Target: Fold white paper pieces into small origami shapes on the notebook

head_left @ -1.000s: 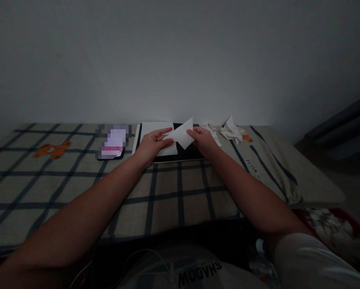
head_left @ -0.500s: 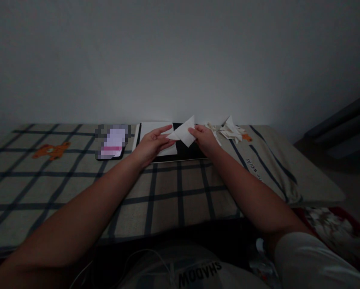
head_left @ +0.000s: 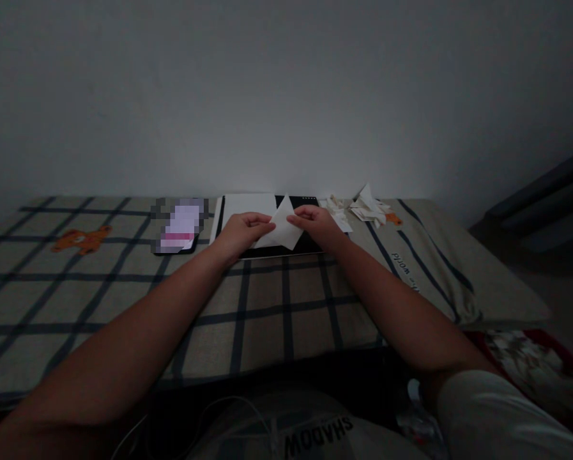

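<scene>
A folded white piece of paper (head_left: 286,231) is held between my two hands, one pointed corner standing up. My left hand (head_left: 245,235) pinches it from the left with thumb and fingers. From the right, my right hand (head_left: 315,223) grips its other side, thumb towards the middle. Both hands are just above a black board or folder (head_left: 310,246) with a pale edge. A flat white sheet (head_left: 248,203) lies on its left half, partly hidden by my left hand.
To the left lies a phone (head_left: 181,225) with a lit, blurred screen. Several folded paper pieces (head_left: 368,207) are heaped on the right. A checked cloth (head_left: 267,319) covers the surface, with a wall behind. A red container (head_left: 545,358) of white scraps stands lower right.
My left fingers, spread before, have closed on the paper. The right hand has shifted slightly left, and the paper has turned and moved down and left between both hands.
</scene>
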`<state>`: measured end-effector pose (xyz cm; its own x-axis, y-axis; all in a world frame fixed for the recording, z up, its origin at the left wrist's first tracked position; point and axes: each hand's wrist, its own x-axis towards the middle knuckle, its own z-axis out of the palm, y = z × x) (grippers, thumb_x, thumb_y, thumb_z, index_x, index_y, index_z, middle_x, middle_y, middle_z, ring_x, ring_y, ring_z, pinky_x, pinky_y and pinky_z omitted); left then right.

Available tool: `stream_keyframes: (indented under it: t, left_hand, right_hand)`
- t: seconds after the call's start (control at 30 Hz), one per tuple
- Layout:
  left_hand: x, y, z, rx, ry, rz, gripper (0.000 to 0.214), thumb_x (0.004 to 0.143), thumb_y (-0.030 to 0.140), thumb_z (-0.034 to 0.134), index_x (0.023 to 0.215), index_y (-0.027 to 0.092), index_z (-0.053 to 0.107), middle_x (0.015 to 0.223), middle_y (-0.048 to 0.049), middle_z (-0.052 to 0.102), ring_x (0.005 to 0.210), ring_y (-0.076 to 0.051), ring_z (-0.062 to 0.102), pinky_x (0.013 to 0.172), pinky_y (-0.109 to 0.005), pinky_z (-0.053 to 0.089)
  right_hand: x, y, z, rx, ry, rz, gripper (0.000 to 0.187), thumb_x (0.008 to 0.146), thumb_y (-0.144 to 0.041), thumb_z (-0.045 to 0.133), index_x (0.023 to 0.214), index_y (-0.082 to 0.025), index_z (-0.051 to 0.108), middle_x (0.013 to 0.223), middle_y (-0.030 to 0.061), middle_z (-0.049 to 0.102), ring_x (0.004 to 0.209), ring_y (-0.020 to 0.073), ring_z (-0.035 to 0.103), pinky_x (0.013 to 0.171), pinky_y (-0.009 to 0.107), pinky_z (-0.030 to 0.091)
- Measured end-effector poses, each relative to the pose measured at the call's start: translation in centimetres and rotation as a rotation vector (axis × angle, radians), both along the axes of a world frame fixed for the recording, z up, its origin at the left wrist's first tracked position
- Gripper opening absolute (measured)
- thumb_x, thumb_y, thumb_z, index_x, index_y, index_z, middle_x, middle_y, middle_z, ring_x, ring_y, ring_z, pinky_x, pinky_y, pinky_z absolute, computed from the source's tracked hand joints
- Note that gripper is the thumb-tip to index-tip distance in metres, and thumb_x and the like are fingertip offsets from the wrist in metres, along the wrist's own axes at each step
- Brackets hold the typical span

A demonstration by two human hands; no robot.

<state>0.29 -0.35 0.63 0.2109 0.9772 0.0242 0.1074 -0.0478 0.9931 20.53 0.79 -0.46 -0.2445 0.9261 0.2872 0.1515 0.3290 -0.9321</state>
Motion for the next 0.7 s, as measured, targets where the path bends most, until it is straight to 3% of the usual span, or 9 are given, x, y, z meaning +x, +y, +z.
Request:
stream_keyframes:
  t: [0.1, 0.37, 0.5, 0.6, 0.7]
  left_hand:
    - [0.0, 0.1, 0.0, 0.011, 0.031, 0.030, 0.028, 0.066, 0.036, 0.075, 0.085, 0.016, 0.072, 0.075, -0.0050, 0.070, 0.061, -0.014, 0.059, 0.058, -0.026, 0.046]
    - [0.0, 0.4, -0.2, 0.053, -0.023, 0.039, 0.028, 0.067, 0.038, 0.073, 0.086, 0.017, 0.073, 0.083, -0.0057, 0.071, 0.070, -0.016, 0.060, 0.068, -0.028, 0.047]
    - [0.0, 0.3, 0.0, 0.082, 0.027, 0.092, 0.031, 0.068, 0.042, 0.071, 0.084, 0.016, 0.073, 0.084, -0.0070, 0.072, 0.072, -0.018, 0.061, 0.067, -0.030, 0.048]
    - [-0.2, 0.5, 0.1, 0.083, 0.032, 0.180, 0.031, 0.068, 0.041, 0.070, 0.085, 0.016, 0.073, 0.082, -0.0068, 0.071, 0.070, -0.018, 0.060, 0.064, -0.030, 0.048]
    - [-0.6, 0.9, 0.1, 0.126, 0.096, 0.240, 0.026, 0.069, 0.038, 0.068, 0.081, 0.016, 0.073, 0.081, -0.0065, 0.072, 0.070, -0.018, 0.060, 0.064, -0.029, 0.047]
  right_hand:
    - [-0.1, -0.1, 0.1, 0.003, -0.036, -0.003, 0.034, 0.072, -0.049, 0.067, 0.079, -0.017, 0.062, 0.075, 0.0015, 0.063, 0.069, 0.0134, 0.057, 0.065, 0.027, 0.044]
    - [-0.4, -0.2, 0.1, 0.020, -0.068, -0.019, 0.031, 0.072, -0.047, 0.068, 0.078, -0.017, 0.062, 0.077, 0.0030, 0.064, 0.072, 0.0149, 0.058, 0.069, 0.030, 0.045]
    - [-0.4, -0.1, 0.0, 0.068, -0.059, -0.027, 0.036, 0.072, -0.048, 0.068, 0.093, -0.018, 0.062, 0.080, 0.0024, 0.062, 0.073, 0.0147, 0.057, 0.069, 0.030, 0.047]
    - [0.1, -0.3, 0.4, 0.250, -0.183, -0.084, 0.048, 0.073, -0.047, 0.069, 0.112, -0.022, 0.059, 0.088, 0.0031, 0.059, 0.070, 0.0133, 0.053, 0.067, 0.029, 0.047]
    - [0.7, -0.5, 0.9, 0.525, -0.440, -0.027, 0.046, 0.074, -0.043, 0.070, 0.115, -0.023, 0.061, 0.107, 0.0081, 0.054, 0.091, 0.0191, 0.053, 0.079, 0.034, 0.046]
